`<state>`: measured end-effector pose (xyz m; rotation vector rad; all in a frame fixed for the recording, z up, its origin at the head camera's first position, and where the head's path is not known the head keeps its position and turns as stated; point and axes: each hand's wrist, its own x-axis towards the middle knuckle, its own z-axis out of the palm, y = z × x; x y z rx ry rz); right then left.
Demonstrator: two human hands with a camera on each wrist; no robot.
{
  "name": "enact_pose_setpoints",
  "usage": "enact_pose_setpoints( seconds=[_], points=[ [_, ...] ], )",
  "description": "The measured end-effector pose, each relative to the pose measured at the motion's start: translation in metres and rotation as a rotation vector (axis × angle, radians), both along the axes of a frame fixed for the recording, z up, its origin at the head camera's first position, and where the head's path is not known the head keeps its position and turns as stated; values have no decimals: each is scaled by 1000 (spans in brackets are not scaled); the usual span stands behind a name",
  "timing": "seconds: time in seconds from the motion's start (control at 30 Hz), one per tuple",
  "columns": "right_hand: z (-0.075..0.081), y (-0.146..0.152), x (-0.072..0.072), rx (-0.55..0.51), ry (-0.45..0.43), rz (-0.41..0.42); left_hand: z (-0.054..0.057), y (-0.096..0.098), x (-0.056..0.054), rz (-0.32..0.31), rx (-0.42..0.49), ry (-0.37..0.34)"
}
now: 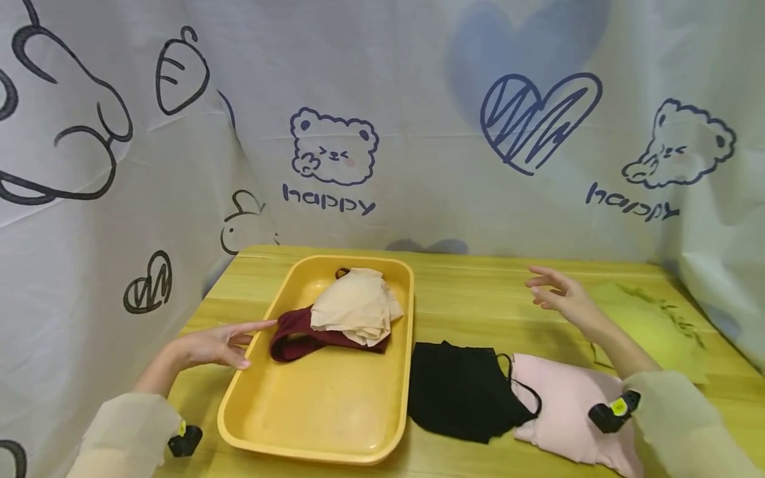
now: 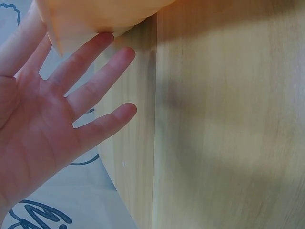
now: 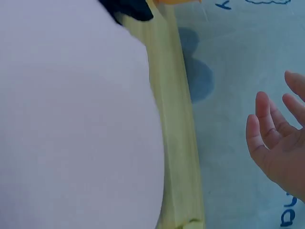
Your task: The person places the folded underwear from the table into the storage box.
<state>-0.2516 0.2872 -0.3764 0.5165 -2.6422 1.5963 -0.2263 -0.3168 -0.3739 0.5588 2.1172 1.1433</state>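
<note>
My left hand [image 1: 209, 346] rests at the left rim of a yellow plastic tray [image 1: 335, 418], its fingers spread and touching the outer edge. In the left wrist view those fingers are extended against the tray's side. Inside the tray, a folded cream cloth garment [image 1: 352, 305] lies over a dark red strapped garment [image 1: 299, 338]. My right hand [image 1: 564, 299] hovers over the table on the right, fingers loosely bent and holding nothing. Below it lie a black garment [image 1: 460, 392] with thin straps and a folded pink garment [image 1: 568, 405], their edges meeting.
A sheer yellow-green garment [image 1: 645, 325] with ruffled trim lies at the table's right side, partly behind the right forearm. The wood-patterned table [image 1: 466, 285] meets a white curtain [image 1: 418, 186] with drawings at the back and left.
</note>
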Motion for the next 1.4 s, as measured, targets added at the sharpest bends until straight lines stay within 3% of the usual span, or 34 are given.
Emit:
enact_pose_setpoints(
  seconds=[0.33,0.53,0.63,0.97,1.2,1.4],
  points=[
    [-5,43,5,68,-32,-72,2,-1,1,30,-1,-55],
    [-7,69,12,41,-33,-90,-1,-1,2,29,18,-80],
    [-18,89,10,23,-18,-112,-1,0,2,28,25,-85],
    [-46,145,6,-113,-18,-168,0,-1,2,-9,19,-23],
    [-43,165,18,-241,-19,-163,0,0,0,-26,22,-25],
    [-41,176,27,-47,-56,-313,0,0,-1,-26,24,-25]
  ],
)
